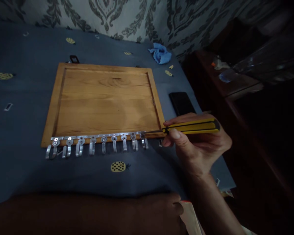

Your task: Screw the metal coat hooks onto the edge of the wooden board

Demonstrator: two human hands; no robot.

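Note:
A wooden panel [105,98] with a raised frame lies flat on a blue patterned bedsheet [19,130]. A metal strip of several hooks [98,142] runs along its near edge. My right hand [198,143] grips a yellow and black screwdriver [191,126] held level, its tip on the rightmost hook's screw [142,133]. My left arm lies dark across the bottom of the view, and my left hand [171,209] rests low on the sheet with the fingers curled and mostly hidden.
A black phone [181,102] lies right of the panel. A crumpled blue cloth [160,54] sits by the patterned wall. A small black object [74,59] lies behind the panel. A dark wooden side table [235,81] with clutter stands at right.

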